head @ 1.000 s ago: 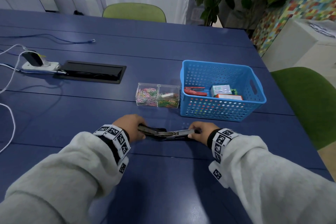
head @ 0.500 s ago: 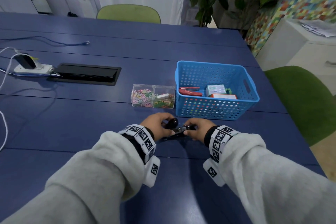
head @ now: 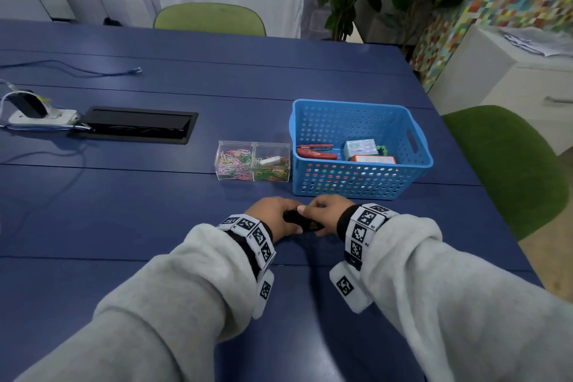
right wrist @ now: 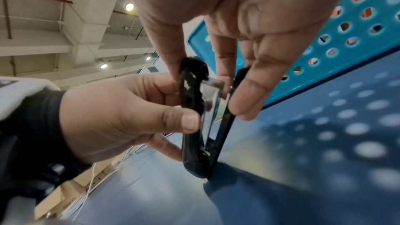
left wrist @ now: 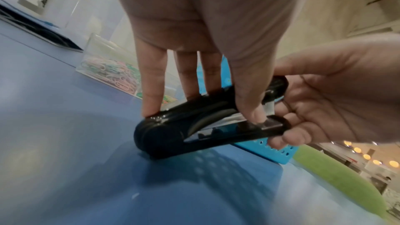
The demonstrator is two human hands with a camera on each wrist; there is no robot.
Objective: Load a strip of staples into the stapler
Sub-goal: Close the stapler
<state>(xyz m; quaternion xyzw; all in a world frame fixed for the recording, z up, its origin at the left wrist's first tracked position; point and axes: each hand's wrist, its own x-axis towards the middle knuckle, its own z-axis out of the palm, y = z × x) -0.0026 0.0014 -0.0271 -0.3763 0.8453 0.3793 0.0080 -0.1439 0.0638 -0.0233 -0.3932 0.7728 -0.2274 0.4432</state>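
Note:
A black stapler [head: 302, 223] lies between my two hands on the blue table [head: 155, 211], just in front of the basket. Its hinge end rests on the table and its front end is raised. My left hand [head: 273, 217] grips it from above: fingers on the black top cover, thumb against the silver magazine [left wrist: 229, 119]. My right hand [head: 324, 215] pinches the front end of the stapler [right wrist: 192, 126] between thumb and fingers. The top and the base stand a narrow gap apart. No loose staple strip shows.
Behind my hands stands a blue perforated basket [head: 359, 187] holding a red stapler [head: 316, 152] and small boxes. To its left is a clear paper-clip box [head: 252, 161]. Farther left are a black cable hatch [head: 136, 124] and a power strip [head: 40, 116]. Green chairs stand at the back and right.
A second ago the stapler lay spread flat with my hands wide apart. It has since folded up, and my hands have come close together around it.

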